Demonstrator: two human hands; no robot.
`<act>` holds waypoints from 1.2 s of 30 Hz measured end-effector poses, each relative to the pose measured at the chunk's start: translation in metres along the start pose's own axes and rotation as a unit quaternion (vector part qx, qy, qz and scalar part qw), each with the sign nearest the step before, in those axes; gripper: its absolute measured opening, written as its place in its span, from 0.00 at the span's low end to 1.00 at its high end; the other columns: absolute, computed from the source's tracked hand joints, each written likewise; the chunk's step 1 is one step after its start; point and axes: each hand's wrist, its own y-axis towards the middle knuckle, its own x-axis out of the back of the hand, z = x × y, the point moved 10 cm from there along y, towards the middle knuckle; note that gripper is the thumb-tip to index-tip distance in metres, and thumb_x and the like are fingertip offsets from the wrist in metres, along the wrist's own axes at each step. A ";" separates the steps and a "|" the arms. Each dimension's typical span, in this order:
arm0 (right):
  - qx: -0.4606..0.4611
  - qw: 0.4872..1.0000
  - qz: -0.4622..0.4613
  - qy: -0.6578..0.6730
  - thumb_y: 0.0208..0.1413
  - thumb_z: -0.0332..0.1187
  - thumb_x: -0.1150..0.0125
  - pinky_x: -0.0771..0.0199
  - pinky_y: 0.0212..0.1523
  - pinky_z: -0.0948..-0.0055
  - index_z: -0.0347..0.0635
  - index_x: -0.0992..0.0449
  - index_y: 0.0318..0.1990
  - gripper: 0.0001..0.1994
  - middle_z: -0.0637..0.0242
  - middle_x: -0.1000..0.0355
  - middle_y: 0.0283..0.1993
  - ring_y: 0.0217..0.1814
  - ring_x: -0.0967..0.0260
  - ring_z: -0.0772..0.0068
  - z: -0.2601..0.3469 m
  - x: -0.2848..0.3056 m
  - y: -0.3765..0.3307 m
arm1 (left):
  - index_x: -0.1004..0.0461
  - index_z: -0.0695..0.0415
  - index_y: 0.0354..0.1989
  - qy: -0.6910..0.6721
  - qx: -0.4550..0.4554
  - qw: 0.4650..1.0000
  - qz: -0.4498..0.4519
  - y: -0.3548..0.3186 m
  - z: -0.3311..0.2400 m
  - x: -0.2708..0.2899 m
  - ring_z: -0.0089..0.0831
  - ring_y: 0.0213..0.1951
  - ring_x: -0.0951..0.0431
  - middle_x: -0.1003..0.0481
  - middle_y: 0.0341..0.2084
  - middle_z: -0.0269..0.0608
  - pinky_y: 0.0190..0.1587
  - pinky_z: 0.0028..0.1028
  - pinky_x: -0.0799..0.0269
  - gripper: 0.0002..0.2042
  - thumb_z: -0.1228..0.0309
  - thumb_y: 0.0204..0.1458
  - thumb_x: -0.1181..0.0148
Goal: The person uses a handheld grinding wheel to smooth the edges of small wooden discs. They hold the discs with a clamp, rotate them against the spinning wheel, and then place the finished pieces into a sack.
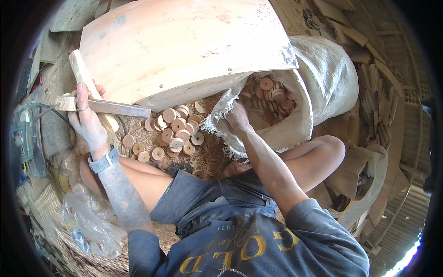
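My left hand (pixel 90 120) is closed around a flat brown wooden bar (pixel 120 109), with its fingers over the bar. A pale wooden stick (pixel 83 69) crosses behind the same hand, and a thin metal rod runs off the bar's left end. My right hand (pixel 238 117) grips the frayed edge of a white woven sack (pixel 302 108), and its fingertips are partly hidden by the cloth. Inside the sack's mouth lie many round wooden discs (pixel 279 95). A loose pile of similar discs with centre holes (pixel 179 124) lies on the sawdust between my hands.
A large pale wooden box or panel (pixel 184 44) stands directly ahead. Wood offcuts (pixel 378 92) are stacked at the right. Clear plastic bags (pixel 92 221) lie at the lower left. My bent legs (pixel 309 154) are either side of the sawdust-covered floor.
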 end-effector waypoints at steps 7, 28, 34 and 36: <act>0.015 0.995 0.067 -0.069 0.44 0.32 0.37 0.33 0.50 0.51 0.37 0.28 0.49 0.22 0.44 0.29 0.45 0.48 0.31 0.47 -0.037 0.002 0.004 | 0.26 0.67 0.41 0.000 0.000 1.000 0.008 0.001 0.001 0.001 0.27 0.32 0.26 0.24 0.30 0.44 0.39 0.26 0.31 0.19 0.59 0.59 0.46; -0.242 0.946 0.041 0.210 0.51 0.49 0.38 0.28 0.34 0.66 0.39 0.26 0.51 0.26 0.64 0.24 0.39 0.35 0.27 0.69 -0.074 0.059 -0.039 | 0.26 0.64 0.35 0.005 -0.005 1.000 0.019 0.003 0.001 0.001 0.28 0.32 0.25 0.24 0.27 0.44 0.39 0.27 0.31 0.16 0.60 0.59 0.45; -0.091 0.689 0.315 0.646 0.48 0.49 0.36 0.32 0.39 0.74 0.45 0.27 0.50 0.24 0.71 0.27 0.40 0.40 0.31 0.76 0.050 0.035 -0.063 | 0.26 0.63 0.33 0.008 -0.007 0.999 0.030 0.001 0.000 -0.002 0.28 0.31 0.25 0.24 0.26 0.43 0.38 0.26 0.31 0.15 0.60 0.58 0.44; -0.155 0.706 0.282 0.631 0.50 0.53 0.37 0.30 0.36 0.73 0.48 0.28 0.50 0.25 0.71 0.27 0.40 0.39 0.31 0.76 0.052 0.008 -0.065 | 0.26 0.63 0.33 0.005 -0.010 0.999 0.034 0.001 -0.001 -0.002 0.27 0.31 0.25 0.24 0.26 0.43 0.38 0.26 0.31 0.15 0.60 0.58 0.44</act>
